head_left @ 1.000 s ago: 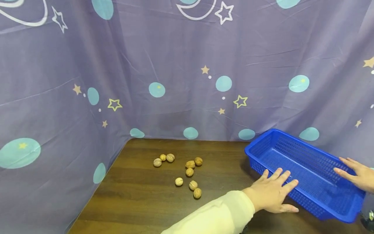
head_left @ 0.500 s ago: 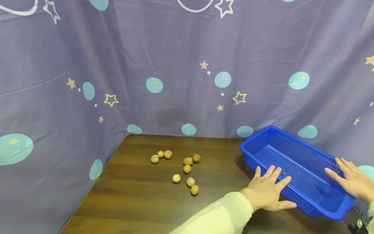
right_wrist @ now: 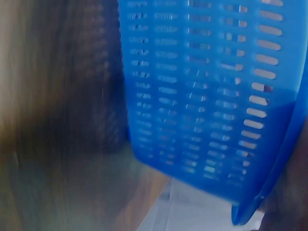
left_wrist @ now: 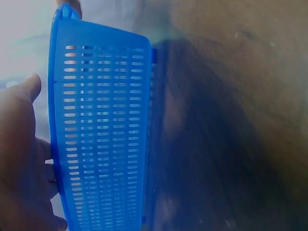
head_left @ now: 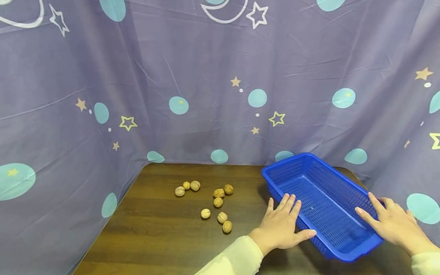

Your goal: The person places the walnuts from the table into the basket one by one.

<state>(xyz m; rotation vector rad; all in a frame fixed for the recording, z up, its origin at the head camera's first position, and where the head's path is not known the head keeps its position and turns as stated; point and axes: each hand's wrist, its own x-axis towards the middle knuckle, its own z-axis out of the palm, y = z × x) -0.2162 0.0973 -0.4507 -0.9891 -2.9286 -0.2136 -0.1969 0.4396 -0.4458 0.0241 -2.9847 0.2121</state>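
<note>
A blue perforated plastic basket (head_left: 321,233) lies at a slant on the right of the table, with nothing seen inside it. My left hand (head_left: 278,228) is at its left long side, fingers spread and fairly straight, tips and thumb at the rim. In the left wrist view, fingertips of the left hand (left_wrist: 21,159) show along the rim beside the slotted wall. On the right side, my right hand (head_left: 393,219) reaches over the opposite rim, thumb extended over the inside. The right wrist view shows the basket's slotted outer wall (right_wrist: 192,96); most of that hand is hidden there.
Several walnuts (head_left: 218,202) lie in small loose groups on the dark wooden table (head_left: 154,236), left of the basket. A purple curtain (head_left: 206,76) with stars and ovals hangs along the back and left edges of the table.
The basket has moved left with both hands at its sides, its near end swinging farther left than its far end. The view has shifted slightly; the walnuts keep their layout.
</note>
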